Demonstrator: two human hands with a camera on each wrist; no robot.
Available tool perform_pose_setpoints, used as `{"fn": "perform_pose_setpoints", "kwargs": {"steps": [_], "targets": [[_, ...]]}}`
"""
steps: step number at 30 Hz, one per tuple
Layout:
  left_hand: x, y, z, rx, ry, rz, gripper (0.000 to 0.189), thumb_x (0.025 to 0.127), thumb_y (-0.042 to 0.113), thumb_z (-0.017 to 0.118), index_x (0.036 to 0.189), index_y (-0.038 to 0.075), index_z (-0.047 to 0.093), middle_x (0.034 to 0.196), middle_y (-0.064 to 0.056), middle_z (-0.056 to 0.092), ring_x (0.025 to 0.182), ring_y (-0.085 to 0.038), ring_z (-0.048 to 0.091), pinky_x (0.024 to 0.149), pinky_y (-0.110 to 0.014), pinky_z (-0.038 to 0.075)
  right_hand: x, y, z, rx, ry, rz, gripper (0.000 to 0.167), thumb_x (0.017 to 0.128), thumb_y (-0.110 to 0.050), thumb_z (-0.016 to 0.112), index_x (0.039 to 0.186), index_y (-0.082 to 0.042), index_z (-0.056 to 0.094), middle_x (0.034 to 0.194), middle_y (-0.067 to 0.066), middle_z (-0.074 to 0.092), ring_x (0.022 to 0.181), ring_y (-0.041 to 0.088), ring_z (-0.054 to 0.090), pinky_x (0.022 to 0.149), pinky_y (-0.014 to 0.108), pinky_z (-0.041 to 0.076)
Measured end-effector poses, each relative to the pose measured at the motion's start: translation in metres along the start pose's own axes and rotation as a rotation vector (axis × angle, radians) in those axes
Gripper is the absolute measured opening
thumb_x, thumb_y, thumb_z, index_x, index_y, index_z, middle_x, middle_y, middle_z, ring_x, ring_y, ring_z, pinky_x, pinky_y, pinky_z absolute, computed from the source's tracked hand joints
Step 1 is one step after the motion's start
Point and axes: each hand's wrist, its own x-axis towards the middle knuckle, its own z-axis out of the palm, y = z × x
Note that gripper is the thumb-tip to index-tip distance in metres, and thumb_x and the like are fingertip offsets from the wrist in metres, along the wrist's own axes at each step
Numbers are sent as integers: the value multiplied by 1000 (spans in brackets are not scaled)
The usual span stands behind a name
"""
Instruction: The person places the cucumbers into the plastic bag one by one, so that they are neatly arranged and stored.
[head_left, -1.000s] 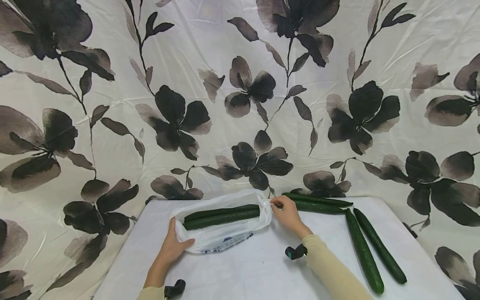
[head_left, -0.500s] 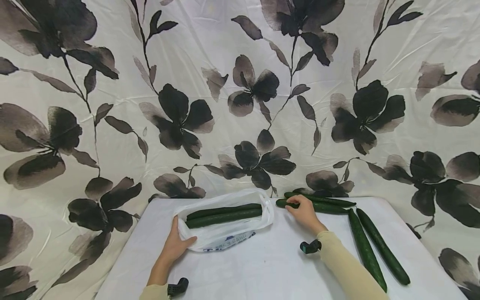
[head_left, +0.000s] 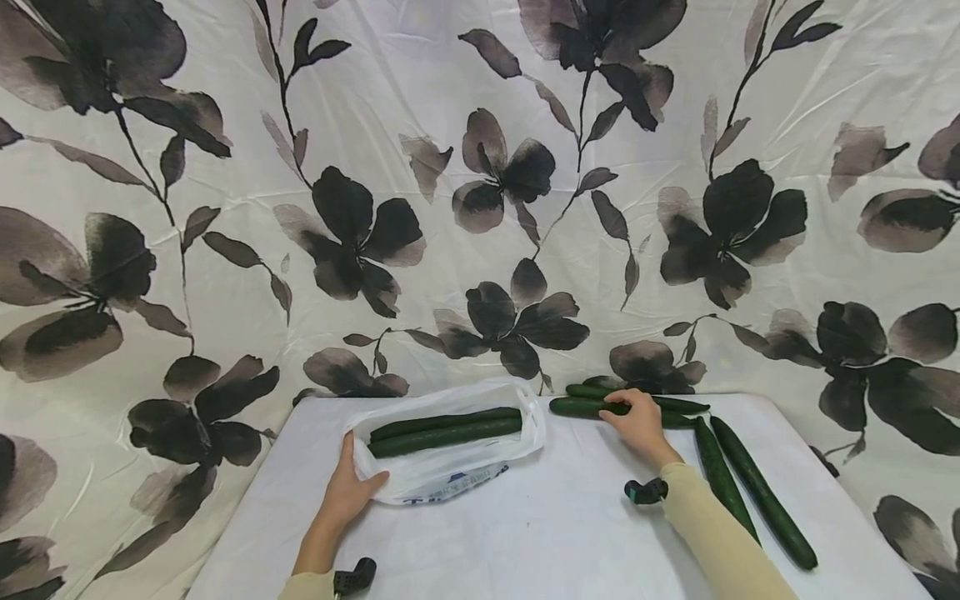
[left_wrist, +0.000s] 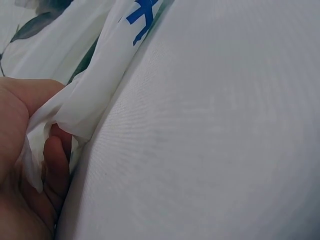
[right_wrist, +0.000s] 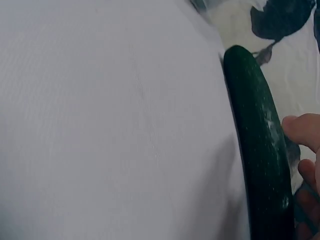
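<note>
White plastic bag (head_left: 420,479), lying on the left side of the cloth-covered table (head_left: 487,550) with its mouth spread upward, has two cucumbers (head_left: 450,437) side by side inside. The left hand (head_left: 348,492) is at the bag's left end, thumb wide of the forefinger in the head view; the left wrist view shows thin plastic pinched between thumb and bent fingers. That hold looks right: firm enough to keep the mouth wide, without pulling the film tight.

The right hand (head_left: 637,423) is over the front cucumber (head_left: 577,407) near the table's far edge. Its fingers are parted and loosely bent, with no firm hold showing; whether the tips touch the skin, I cannot tell. The rear cucumber (head_left: 682,405) lies close behind, so it seems best to slip the fingertips between the two and bring the thumb against the near side. A grip around the middle should balance the length; one near an end would let it tip. Two more cucumbers (head_left: 772,504) lie slanted at the right and leave the wrist little room there.
</note>
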Motion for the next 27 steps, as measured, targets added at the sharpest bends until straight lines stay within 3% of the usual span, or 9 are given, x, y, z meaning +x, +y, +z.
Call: {"fn": "perform_pose_setpoints", "kwargs": {"steps": [7,16,22,27], "targets": [[5,1,1,-19,10,66,104,81,13,76,156,12,3,157,-24,18,141,-47,16,110,-63,15,4,15,-15,-57,10,23,24,79,-19,80,99,-7,72,105,15,64,102,38,57,99,66,21],[-1,-4,3,8,-8,17,109,79,17,78,156,14,0,156,-26,18,139,-50,18,109,-64,15,-10,34,-24,-203,-24,86,39,78,-29,81,109,-9,71,115,20,62,110,43,51,85,60,28],[-4,-5,2,47,-11,-13,114,78,22,79,155,11,-4,155,-29,16,137,-53,19,108,-64,17,-14,31,-23,-346,-78,-13,40,73,-29,84,107,-12,71,103,16,62,100,41,52,76,56,34],[-2,-3,-1,52,-19,-15,114,79,21,78,155,8,-6,155,-31,12,137,-54,17,108,-64,17,-14,24,-23,-353,-149,-111,37,74,-21,84,105,-14,66,100,8,63,96,35,58,79,57,42]]}}
